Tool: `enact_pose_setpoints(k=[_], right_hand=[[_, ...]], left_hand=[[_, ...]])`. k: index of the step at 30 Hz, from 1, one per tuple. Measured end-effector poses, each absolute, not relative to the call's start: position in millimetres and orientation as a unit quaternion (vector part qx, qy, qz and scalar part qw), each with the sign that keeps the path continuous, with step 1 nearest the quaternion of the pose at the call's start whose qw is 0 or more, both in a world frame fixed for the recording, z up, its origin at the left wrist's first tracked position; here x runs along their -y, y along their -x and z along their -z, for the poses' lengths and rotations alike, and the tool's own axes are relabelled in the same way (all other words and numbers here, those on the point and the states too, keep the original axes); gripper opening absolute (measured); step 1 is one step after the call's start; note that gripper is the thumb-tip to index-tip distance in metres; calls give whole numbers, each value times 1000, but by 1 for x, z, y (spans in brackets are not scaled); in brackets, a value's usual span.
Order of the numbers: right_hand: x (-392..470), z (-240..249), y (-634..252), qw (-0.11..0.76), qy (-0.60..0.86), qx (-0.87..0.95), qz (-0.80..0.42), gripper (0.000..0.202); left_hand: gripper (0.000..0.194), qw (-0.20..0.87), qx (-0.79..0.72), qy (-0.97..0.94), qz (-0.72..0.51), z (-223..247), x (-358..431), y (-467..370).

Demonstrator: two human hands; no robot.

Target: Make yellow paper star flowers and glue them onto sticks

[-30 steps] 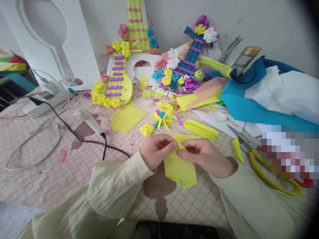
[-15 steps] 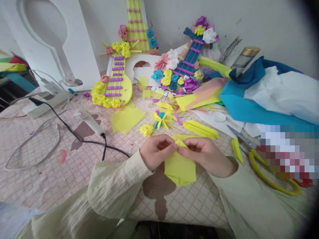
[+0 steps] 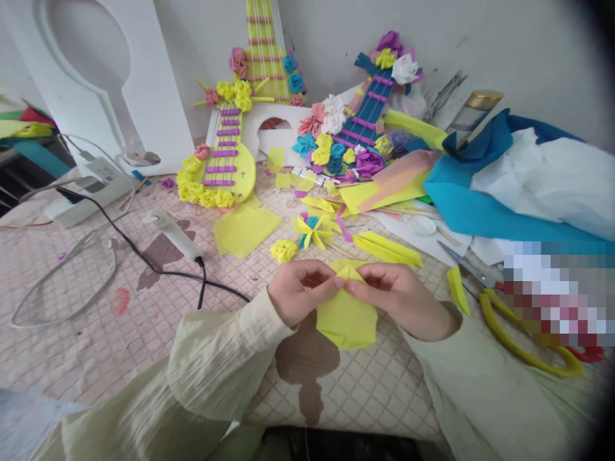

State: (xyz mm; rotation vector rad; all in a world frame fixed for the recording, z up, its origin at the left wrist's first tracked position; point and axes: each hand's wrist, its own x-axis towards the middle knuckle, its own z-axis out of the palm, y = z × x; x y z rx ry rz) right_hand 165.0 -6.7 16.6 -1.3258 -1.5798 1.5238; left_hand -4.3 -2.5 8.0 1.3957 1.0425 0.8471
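Between my hands is a sheet of yellow paper (image 3: 346, 320) with folded edges and a peaked fold near its top. My left hand (image 3: 303, 291) pinches it from the left, thumb on the front near the peak. From the other side my right hand (image 3: 396, 296) grips it the same way, its thumb tip close to the left one. The fingers behind the paper are partly hidden. Just beyond my hands lie a crumpled yellow paper flower (image 3: 283, 250), a yellow pinwheel-like paper piece (image 3: 314, 232) and folded yellow strips (image 3: 387, 249).
Decorated guitar shapes, one yellow (image 3: 230, 163) and one blue (image 3: 368, 112), stand at the back. At left are a glue gun (image 3: 175, 237), its black cord and a power strip (image 3: 91, 195). Scissors (image 3: 519, 333) lie at right, below blue paper (image 3: 480, 198).
The folded peak at the top of the yellow paper looks wider, and the sheet's lower edge has risen slightly. Both hands keep their pinch in nearly the same place.
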Motion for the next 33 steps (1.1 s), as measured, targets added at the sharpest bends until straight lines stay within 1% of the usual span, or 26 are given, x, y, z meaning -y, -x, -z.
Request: enact_pose_setpoints(k=[9,16,20,27,33], right_hand=[[6,-17,-165,292,499,575,-579,25],[5,-18,-166,317,499,543,-596,23],[5,-17,-167,314,498,546,-596,23],[5,-17,-165,327,489,530,-611,20],[5,-18,-165,337,497,505,-620,19]], left_hand=[[18,554,-474,-587,-353,-10,0,7],[21,552,-491,-581,-342,-12,1,7],[23,541,-494,-593,-335,-11,0,8],[23,555,-484,-589,-331,-13,2,6],[27,512,-494,-621,-329,-13,-1,9]])
